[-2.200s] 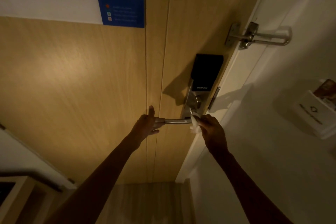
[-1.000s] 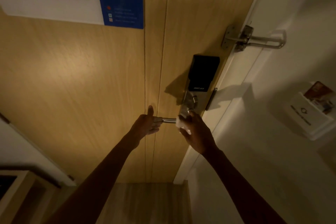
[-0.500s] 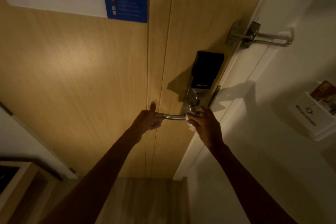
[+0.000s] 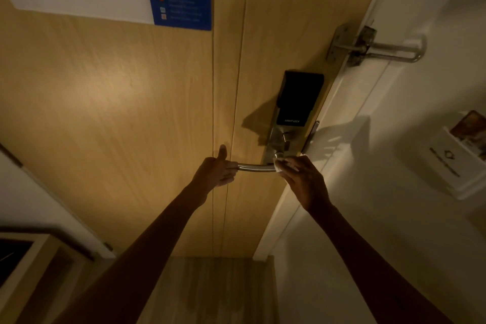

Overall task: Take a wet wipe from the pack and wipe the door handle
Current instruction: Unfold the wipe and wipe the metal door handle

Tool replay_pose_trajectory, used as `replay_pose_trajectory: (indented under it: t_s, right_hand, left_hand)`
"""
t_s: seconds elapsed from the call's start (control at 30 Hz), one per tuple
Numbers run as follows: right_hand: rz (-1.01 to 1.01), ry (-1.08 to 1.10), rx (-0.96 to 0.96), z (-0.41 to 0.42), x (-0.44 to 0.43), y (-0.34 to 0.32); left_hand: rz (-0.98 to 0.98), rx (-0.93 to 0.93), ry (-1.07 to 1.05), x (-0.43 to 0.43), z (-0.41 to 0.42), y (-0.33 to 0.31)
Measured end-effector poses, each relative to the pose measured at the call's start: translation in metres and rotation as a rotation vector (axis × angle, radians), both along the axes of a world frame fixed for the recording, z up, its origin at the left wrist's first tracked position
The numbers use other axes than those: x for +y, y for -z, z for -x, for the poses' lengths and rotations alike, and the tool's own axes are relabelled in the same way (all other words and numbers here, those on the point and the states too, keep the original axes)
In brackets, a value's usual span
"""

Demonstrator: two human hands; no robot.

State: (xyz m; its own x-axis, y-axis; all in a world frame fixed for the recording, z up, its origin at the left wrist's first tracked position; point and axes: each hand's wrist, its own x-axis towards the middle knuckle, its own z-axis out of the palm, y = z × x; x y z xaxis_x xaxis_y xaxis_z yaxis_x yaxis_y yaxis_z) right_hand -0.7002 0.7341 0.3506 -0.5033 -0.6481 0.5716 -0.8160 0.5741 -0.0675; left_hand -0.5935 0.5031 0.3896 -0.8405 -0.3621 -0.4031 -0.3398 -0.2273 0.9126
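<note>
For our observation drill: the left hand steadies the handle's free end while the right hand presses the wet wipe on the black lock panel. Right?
No. The head view shows the right hand pressing the wet wipe on the door handle, below the black lock panel.

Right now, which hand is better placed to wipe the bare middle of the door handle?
Right. The right hand pinches the wet wipe at the pivot end of the door handle, beside the bare stretch. The left hand grips the free end, thumb up, no wipe.
</note>
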Motion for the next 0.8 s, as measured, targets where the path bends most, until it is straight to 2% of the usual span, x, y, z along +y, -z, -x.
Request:
replay_pose_trajectory:
  t_s: [0.1, 0.33, 0.5, 0.7, 0.8]
  right_hand:
    - [-0.030, -0.018, 0.073, 0.001, -0.010, 0.001]
    - [0.044, 0.024, 0.167, -0.009, -0.034, 0.013]
    - [0.021, 0.002, 0.176, -0.020, -0.062, 0.015]
    - [0.022, -0.013, 0.231, -0.011, -0.036, 0.008]
    - [-0.018, 0.013, 0.249, -0.017, -0.050, 0.007]
  left_hand:
    - [-0.003, 0.005, -0.006, 0.003, 0.000, -0.001]
    - [-0.019, 0.023, -0.015, 0.009, -0.005, -0.009]
    - [-0.028, 0.006, -0.059, 0.016, -0.004, -0.019]
    - [0.027, -0.014, -0.018, 0.013, -0.005, -0.021]
    - [0.028, 0.002, -0.017, 0.016, -0.005, -0.019]
